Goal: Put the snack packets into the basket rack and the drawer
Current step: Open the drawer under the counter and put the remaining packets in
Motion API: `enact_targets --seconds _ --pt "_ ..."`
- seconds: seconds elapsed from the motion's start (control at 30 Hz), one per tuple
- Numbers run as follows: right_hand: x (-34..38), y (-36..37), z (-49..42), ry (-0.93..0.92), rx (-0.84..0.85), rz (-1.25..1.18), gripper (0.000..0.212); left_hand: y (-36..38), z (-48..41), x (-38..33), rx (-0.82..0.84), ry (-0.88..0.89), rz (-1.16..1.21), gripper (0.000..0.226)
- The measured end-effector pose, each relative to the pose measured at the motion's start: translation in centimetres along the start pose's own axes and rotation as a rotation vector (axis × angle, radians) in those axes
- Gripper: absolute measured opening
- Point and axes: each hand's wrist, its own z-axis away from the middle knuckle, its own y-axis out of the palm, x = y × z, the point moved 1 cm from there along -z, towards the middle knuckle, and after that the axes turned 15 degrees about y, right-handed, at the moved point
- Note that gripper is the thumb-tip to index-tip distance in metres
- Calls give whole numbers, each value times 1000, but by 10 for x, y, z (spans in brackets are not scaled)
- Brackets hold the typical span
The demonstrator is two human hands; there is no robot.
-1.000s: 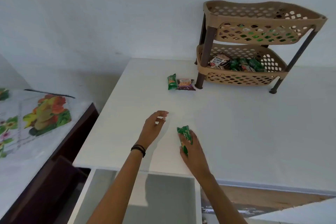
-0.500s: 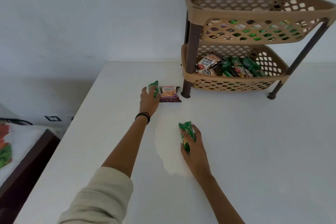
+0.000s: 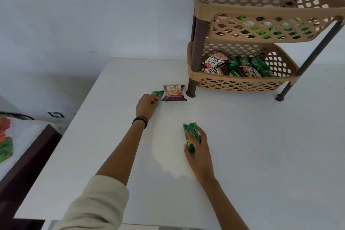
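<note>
Mostly green packets (image 3: 260,64) in basket rack (image 3: 242,85)

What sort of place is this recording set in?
Probably a home room: a tan two-tier plastic basket rack stands on a white tabletop, beside a dark wooden table under a floral cloth.

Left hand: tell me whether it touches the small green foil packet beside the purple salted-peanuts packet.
Touching. The head view shows the left hand curled over the near end of the small green foil packet, with green peeking through its grip.
</note>
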Motion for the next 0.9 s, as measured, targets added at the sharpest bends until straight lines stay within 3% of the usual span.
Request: enact_targets --seconds 0.17,0.37,0.5,0.7,0.9 --pt "-5 -6 15 -14 -18 -96 40 -27 51 9 -141 -84 330 19" --pt "-8 -17 37 49 -20 -190 47 -74 137 4 -171 13 635 29" --pt "-11 -23 60 88 -30 -290 51 -100 205 14 -87 77 820 32" --pt "-6 -24 114 37 43 -399 51 -128 294 36 30 -12 865 38" --pt "6 -26 165 -12 349 -508 55 -145 360 41 162 -134 899 43"
